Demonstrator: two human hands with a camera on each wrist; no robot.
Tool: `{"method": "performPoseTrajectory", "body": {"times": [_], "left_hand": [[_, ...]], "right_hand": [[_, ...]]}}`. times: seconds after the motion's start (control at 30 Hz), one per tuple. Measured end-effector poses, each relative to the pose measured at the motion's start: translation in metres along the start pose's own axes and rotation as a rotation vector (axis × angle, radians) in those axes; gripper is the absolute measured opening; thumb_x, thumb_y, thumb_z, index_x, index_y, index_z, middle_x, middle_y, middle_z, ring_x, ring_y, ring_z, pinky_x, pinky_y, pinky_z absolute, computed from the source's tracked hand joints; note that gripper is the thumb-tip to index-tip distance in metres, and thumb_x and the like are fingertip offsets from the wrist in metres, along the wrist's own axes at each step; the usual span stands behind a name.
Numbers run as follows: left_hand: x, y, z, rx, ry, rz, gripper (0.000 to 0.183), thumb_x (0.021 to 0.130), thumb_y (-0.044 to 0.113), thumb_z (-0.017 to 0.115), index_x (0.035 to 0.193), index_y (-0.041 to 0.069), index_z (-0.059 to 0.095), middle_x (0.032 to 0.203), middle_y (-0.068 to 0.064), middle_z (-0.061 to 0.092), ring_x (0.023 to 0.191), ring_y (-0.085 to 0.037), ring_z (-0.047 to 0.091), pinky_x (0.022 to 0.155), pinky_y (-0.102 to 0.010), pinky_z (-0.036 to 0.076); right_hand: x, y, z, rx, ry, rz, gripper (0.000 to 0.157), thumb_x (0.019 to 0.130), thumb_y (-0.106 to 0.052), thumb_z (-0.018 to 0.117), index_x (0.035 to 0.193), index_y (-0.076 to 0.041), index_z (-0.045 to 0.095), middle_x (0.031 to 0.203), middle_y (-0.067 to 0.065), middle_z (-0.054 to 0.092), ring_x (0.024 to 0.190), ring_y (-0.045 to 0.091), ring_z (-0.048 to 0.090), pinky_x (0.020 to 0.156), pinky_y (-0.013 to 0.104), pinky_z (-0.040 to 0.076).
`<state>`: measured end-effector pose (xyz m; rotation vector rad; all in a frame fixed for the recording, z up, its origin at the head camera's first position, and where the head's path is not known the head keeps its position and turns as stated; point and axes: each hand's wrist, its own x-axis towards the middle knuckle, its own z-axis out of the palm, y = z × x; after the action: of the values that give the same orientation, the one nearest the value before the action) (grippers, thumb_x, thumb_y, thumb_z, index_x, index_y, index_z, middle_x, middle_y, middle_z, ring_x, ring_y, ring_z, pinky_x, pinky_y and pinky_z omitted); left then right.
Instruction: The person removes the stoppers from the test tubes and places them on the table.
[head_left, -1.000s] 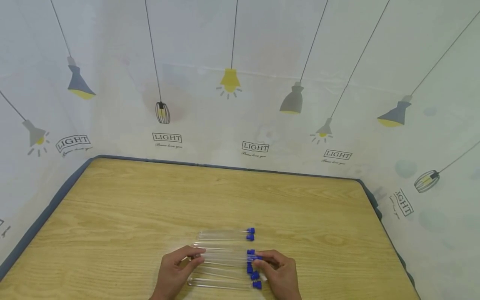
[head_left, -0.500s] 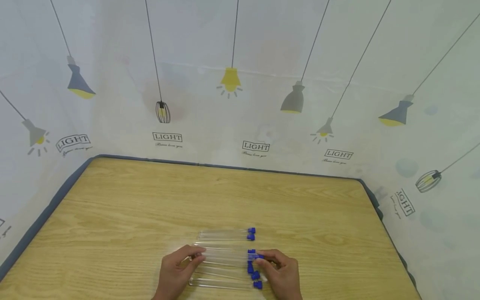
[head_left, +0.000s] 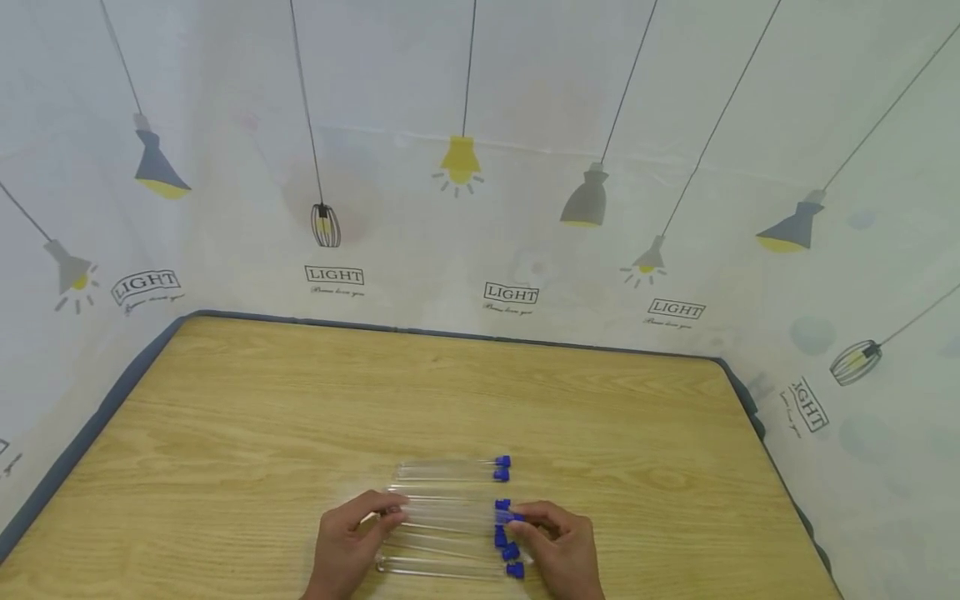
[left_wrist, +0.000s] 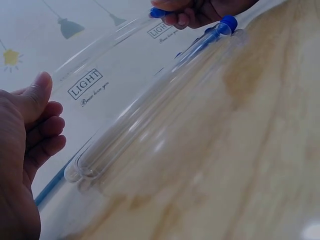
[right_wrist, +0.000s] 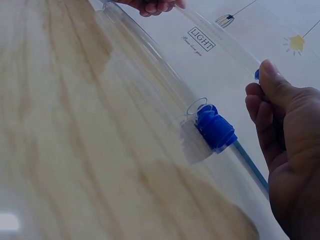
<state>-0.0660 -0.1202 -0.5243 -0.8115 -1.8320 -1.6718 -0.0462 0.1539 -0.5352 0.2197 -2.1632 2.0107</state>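
Between both hands a clear test tube (left_wrist: 107,44) with a blue cap is held up over the others. My left hand (head_left: 348,537) pinches its rounded end between thumb and fingers. At the other end my right hand (head_left: 558,546) pinches the blue cap (left_wrist: 159,12), which its fingers partly cover. Below lie several more clear tubes (head_left: 442,568) side by side, their blue caps (head_left: 515,570) all toward the right. In the right wrist view a capped tube (right_wrist: 150,47) lies on the table beneath the held one.
The wood-grain table (head_left: 300,392) has a dark blue edge (head_left: 442,335) along its back and sides. A pale wall cloth (head_left: 405,100) printed with hanging lamps and "LIGHT" signs surrounds it. Two capped tubes (head_left: 450,471) lie a little apart, behind the rest.
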Motion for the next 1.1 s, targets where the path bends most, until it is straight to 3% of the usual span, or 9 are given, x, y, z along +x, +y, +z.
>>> {"method": "performPoseTrajectory", "body": {"times": [0.2,0.53,0.77,0.93,1.1], "left_hand": [[0.000,-0.003,-0.004,-0.007,0.008,0.011,0.043,0.060,-0.028,0.070,0.095,-0.004,0.069,0.078,-0.016,0.067,0.070,-0.014,0.062,0.068,-0.019,0.050],[-0.003,0.000,-0.004,0.004,-0.017,-0.081,0.037,0.064,-0.026,0.071,0.094,-0.003,0.069,0.080,-0.016,0.068,0.072,-0.013,0.063,0.069,-0.017,0.051],[0.000,0.003,-0.004,-0.033,-0.037,-0.131,0.032,0.067,-0.026,0.069,0.092,-0.007,0.068,0.080,-0.020,0.067,0.074,-0.014,0.063,0.069,-0.018,0.051],[0.000,0.005,-0.003,-0.023,-0.047,-0.153,0.030,0.067,-0.025,0.070,0.091,-0.007,0.068,0.080,-0.020,0.067,0.073,-0.014,0.063,0.068,-0.018,0.051],[0.002,0.005,-0.002,-0.038,-0.047,-0.112,0.034,0.065,-0.026,0.070,0.092,-0.007,0.068,0.078,-0.018,0.067,0.071,-0.015,0.063,0.067,-0.019,0.051]], "right_hand": [[0.000,-0.001,-0.001,0.032,-0.080,0.021,0.013,0.080,0.004,0.073,0.093,0.004,0.071,0.085,0.018,0.070,0.075,0.017,0.069,0.065,0.028,0.056],[0.000,-0.015,-0.003,0.009,-0.152,0.010,0.012,0.081,0.007,0.071,0.092,0.006,0.070,0.086,0.017,0.071,0.075,0.016,0.069,0.065,0.029,0.056],[0.000,0.000,-0.010,0.018,-0.177,0.049,0.012,0.082,0.007,0.070,0.094,0.004,0.071,0.087,0.016,0.071,0.076,0.017,0.069,0.066,0.030,0.056],[0.000,-0.003,-0.011,0.011,-0.184,0.059,0.011,0.082,0.007,0.069,0.093,0.006,0.070,0.087,0.017,0.071,0.076,0.017,0.069,0.066,0.030,0.056],[0.000,-0.005,-0.010,-0.007,-0.123,0.139,0.012,0.081,0.003,0.072,0.093,0.004,0.071,0.085,0.015,0.071,0.074,0.018,0.069,0.066,0.030,0.056]]}}
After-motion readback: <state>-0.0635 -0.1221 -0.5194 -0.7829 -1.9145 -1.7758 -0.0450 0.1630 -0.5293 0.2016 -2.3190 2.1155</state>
